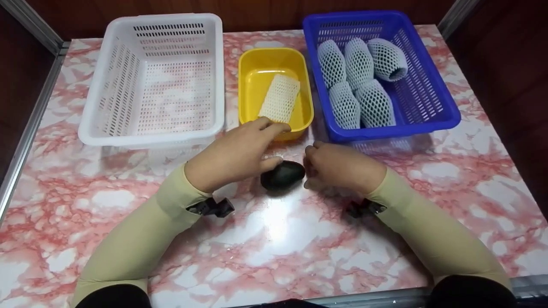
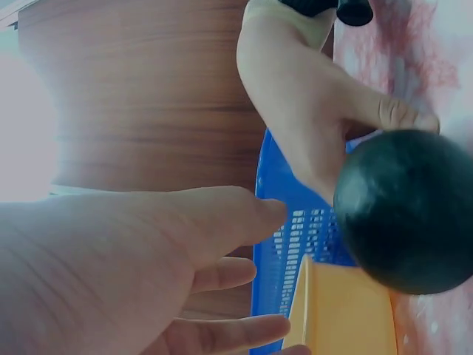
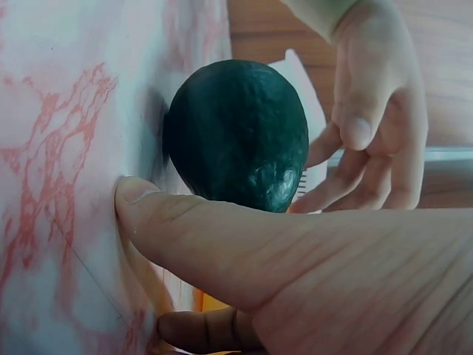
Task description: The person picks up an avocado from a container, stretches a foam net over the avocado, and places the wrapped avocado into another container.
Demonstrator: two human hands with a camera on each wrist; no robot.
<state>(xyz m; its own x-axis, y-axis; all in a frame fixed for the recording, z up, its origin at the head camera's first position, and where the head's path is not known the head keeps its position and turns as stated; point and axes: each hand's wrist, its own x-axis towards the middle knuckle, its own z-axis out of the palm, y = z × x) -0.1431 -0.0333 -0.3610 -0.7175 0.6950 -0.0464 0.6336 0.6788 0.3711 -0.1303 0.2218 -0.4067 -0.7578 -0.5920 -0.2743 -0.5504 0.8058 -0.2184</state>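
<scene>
A dark green avocado (image 1: pixel 282 176) lies on its side on the table, between the two hands. My left hand (image 1: pixel 239 154) hovers at its left, with the fingers over the near rim of the yellow tub and the thumb tip above the avocado. In the right wrist view the left hand's fingers (image 3: pixel 373 126) are loosely bent and hold nothing. My right hand (image 1: pixel 342 167) is low beside the avocado's narrow end, thumb and fingers apart with nothing between them. Whether it touches the avocado I cannot tell. A white foam net sleeve (image 1: pixel 280 98) lies flat in the yellow tub (image 1: pixel 252 60).
At the back left stands a white perforated basket (image 1: pixel 156 139). A blue basket (image 1: pixel 398 130) at the back right holds several net-sleeved fruits (image 1: pixel 374 105) along its left and far sides. The marbled table (image 1: pixel 274 256) runs to a metal edge in front; dark panels close the other sides.
</scene>
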